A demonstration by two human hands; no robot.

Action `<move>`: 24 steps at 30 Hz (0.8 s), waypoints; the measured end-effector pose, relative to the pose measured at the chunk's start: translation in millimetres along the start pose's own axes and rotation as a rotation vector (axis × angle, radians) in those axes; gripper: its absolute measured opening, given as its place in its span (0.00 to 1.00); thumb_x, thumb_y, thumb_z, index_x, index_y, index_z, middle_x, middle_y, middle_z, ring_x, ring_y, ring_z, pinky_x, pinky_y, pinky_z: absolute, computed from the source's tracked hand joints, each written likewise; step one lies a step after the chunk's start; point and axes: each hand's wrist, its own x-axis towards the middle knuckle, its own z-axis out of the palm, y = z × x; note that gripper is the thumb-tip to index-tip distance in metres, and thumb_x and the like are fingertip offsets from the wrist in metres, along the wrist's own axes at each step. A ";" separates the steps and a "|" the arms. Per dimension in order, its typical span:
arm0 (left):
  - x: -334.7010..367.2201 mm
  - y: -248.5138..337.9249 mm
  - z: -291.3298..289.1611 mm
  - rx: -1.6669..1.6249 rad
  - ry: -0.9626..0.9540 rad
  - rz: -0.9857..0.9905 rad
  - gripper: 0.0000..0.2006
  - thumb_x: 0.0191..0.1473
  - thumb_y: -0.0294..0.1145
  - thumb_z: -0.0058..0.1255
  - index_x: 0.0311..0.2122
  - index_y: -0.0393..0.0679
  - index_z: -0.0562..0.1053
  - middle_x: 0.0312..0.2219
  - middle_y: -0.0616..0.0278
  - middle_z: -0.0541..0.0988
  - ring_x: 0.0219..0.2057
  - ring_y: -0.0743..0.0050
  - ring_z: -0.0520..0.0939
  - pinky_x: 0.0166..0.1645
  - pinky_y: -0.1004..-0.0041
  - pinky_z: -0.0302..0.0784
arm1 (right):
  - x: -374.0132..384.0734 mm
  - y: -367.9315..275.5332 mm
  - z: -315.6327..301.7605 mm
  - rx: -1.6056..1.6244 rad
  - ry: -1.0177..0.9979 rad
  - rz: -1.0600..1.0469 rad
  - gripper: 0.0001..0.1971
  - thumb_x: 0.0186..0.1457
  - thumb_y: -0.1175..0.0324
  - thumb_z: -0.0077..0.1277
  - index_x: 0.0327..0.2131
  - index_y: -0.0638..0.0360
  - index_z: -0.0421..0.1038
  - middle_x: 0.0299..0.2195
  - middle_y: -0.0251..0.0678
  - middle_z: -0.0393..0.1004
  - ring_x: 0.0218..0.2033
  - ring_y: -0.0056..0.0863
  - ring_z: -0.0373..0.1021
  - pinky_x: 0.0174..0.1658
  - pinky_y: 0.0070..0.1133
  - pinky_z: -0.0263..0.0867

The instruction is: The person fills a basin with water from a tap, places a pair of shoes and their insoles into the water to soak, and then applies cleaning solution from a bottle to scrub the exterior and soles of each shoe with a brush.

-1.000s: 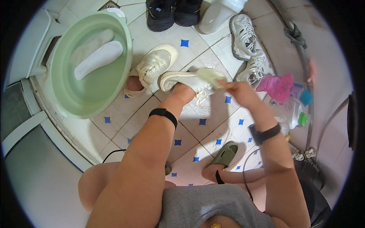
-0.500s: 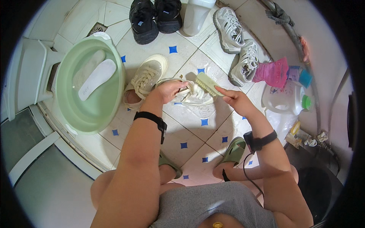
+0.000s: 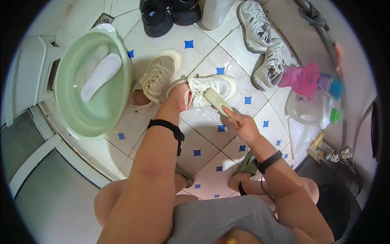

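White shoe (image 3: 226, 87) lies right of the green basin (image 3: 120, 105); our left hand (image 3: 181, 96) is at the shoe's opening, its grip hidden. Farther from the basin, our right hand (image 3: 245, 127) pinches the brush (image 3: 216, 101) over the upper. We judge this scrubbing; the next stroke needs the shoe steady.

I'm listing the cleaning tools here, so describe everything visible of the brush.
The brush is pale yellow-green, with a long, smooth back that looks like plastic; its bristles are mostly hidden beneath. It slants with its far end against the white lace-up shoe, apparently touching it, while the right hand grips the near end.
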 end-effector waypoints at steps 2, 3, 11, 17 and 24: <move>-3.3 5.0 -14.9 0.040 0.059 0.062 0.11 0.54 0.31 0.40 0.40 0.38 0.70 0.36 0.61 0.75 0.39 0.71 0.75 0.44 0.75 0.70 | 1.2 -4.3 8.4 -0.055 -0.007 -0.041 0.22 0.53 0.70 0.45 0.52 0.34 0.63 0.27 0.47 0.71 0.28 0.40 0.69 0.34 0.27 0.64; -6.1 7.4 -22.0 0.085 0.110 0.116 0.11 0.54 0.30 0.40 0.40 0.40 0.70 0.35 0.64 0.75 0.38 0.75 0.74 0.43 0.78 0.71 | 6.5 -6.9 11.4 -0.072 -0.013 -0.058 0.22 0.52 0.70 0.45 0.51 0.34 0.64 0.28 0.46 0.71 0.29 0.40 0.69 0.34 0.28 0.64; -14.2 7.8 18.7 0.381 0.292 0.540 0.12 0.59 0.35 0.34 0.44 0.46 0.69 0.38 0.70 0.71 0.40 0.84 0.71 0.43 0.85 0.70 | 38.0 -28.5 23.9 -0.016 0.038 0.138 0.21 0.54 0.68 0.44 0.51 0.32 0.64 0.37 0.43 0.72 0.35 0.39 0.69 0.39 0.25 0.64; -34.5 18.5 59.3 0.104 0.224 0.182 0.09 0.57 0.33 0.39 0.40 0.45 0.70 0.36 0.65 0.75 0.37 0.77 0.76 0.41 0.75 0.72 | 69.1 -56.7 -2.5 0.449 0.289 0.115 0.22 0.57 0.74 0.40 0.56 0.48 0.58 0.56 0.34 0.58 0.53 0.19 0.57 0.53 0.15 0.52; -41.7 33.1 67.4 1.060 0.601 0.233 0.13 0.46 0.27 0.51 0.39 0.36 0.71 0.36 0.54 0.75 0.37 0.67 0.76 0.38 0.70 0.71 | 63.4 -123.0 -19.5 0.434 0.133 0.094 0.23 0.56 0.74 0.43 0.55 0.44 0.61 0.44 0.31 0.70 0.33 0.13 0.62 0.40 0.12 0.60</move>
